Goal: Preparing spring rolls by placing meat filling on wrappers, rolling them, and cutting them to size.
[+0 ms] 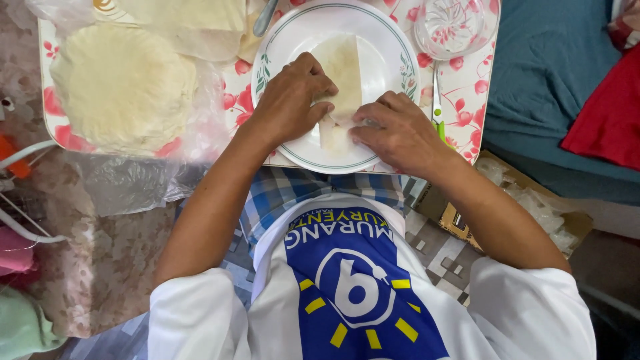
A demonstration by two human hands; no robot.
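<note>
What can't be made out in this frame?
- Head view: filling of the wrapper on the plate, hidden by its fold.
- Fingertips of the left hand and right hand, tucked against the wrapper.
- Spoon and glass, cut by the top edge.
- Scissors, partly under the plate.

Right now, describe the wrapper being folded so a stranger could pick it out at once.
Start at the flowered tray, then the round white plate with a green rim line at its middle. The folded wrapper lies on that plate, a pale thin sheet under the left hand and right hand. Unlike the round stack of wrappers left of the plate, it is single and folded narrow.
</note>
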